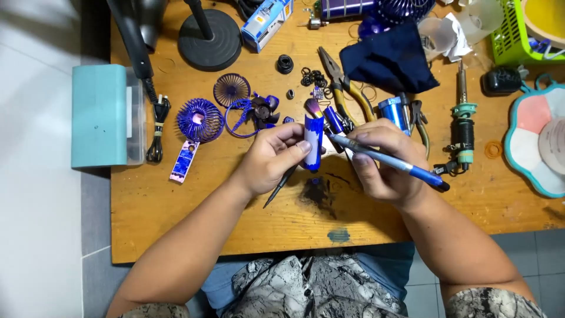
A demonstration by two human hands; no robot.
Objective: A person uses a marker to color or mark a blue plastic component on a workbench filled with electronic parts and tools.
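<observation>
The left hand (272,158) grips a blue-white battery (313,143) upright; the right hand (384,162) clasps a pen (388,159) slanting down-right of it, above the tabletop (235,206).

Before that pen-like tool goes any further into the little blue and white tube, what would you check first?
1. Left hand grips the blue and white tube firmly: ok.
2. Right hand holds the blue pen-like tool steadily: ok.
3. Tool tip sits at the tube: cannot tell, fingers hide it.
4. Dark thin tool under the left hand is secure: cannot tell.
5. Pliers lie apart from both hands: ok.
6. Wooden table has bare room below the hands: ok.
</observation>
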